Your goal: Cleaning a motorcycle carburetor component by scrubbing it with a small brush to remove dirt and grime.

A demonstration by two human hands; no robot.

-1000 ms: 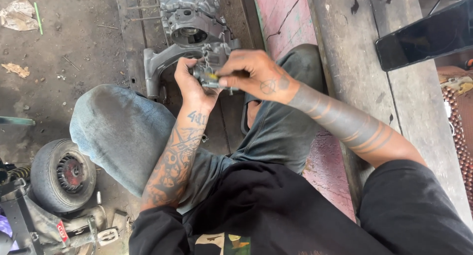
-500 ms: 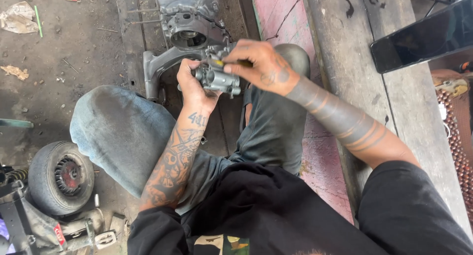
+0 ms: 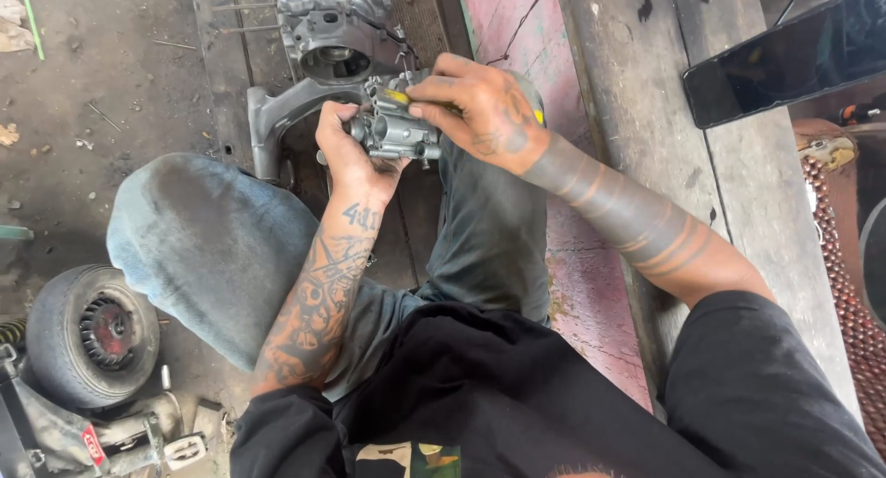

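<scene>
**Small metal carburettor-like part held over the knees in both hands**

Grimy concrete floor (image 3: pixel 111 100) takes up the left of the view, littered with scraps, and a worn wooden platform with peeling red paint (image 3: pixel 591 256) runs along the right, where the person sits. Both hands meet over the knees around a small grey metal assembly (image 3: pixel 395 132), which looks like a carburettor with a yellow bit on top. The left hand (image 3: pixel 349 160) cups it from below and behind, its grip closed snugly around the body. The right hand (image 3: pixel 475 109) comes in from the side and top, fingers pinched narrow on the upper end near the yellow piece (whether they hold a small tool or fitting there, I cannot tell; the fingers hide it).

Just beyond the hands, a larger grey engine casing (image 3: pixel 332 35) lies on the floor between the planks, with a round open bore facing up. A small tyred wheel (image 3: pixel 92 335) sits near the person's left knee, beside some machine parts at the bottom left corner. A dark phone (image 3: pixel 784 58) lies on the platform well off to the right.

Judging by the hands, the step in progress is close fiddling at the top of the little assembly, with the left hand as a vice and the right doing the fine work. Anything further there would call for a steady hold from the left hand and small, careful finger turns from the right, since the part is held in the air over the lap and a loose piece could drop among the floor debris.
</scene>
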